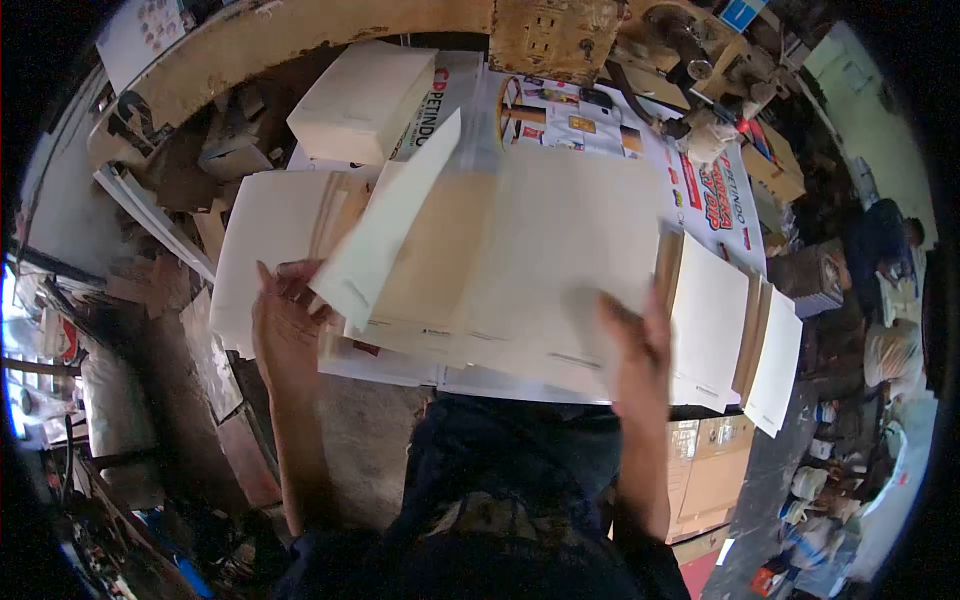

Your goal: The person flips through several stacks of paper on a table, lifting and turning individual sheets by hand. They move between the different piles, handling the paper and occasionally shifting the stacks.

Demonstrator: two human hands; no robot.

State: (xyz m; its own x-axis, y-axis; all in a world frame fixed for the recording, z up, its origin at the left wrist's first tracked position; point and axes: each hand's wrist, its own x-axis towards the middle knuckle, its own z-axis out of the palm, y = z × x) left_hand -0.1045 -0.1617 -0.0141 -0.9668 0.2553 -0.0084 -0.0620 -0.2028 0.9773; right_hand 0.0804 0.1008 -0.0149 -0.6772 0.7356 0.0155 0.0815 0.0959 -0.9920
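Note:
My left hand (292, 302) has its fingers at the lower corner of a raised white paper sheet (392, 235), which stands tilted above the table and looks pinched there. Under it lies a tan paper layer (430, 265), with small print along the near edge. My right hand (638, 345), blurred, is over the right part of a wide white sheet (575, 255), thumb and fingers apart. Left of the raised sheet is a white paper stack (268, 225). More white sheets (708, 320) with brown strips lie fanned out on the right.
A thick block of white paper (362, 95) stands at the back left. Behind the sheets, a wooden machine frame (555, 35) crosses the far side over a printed banner (735, 185). Cardboard boxes (710, 470) stand below the right edge. Another person (885, 270) is at far right.

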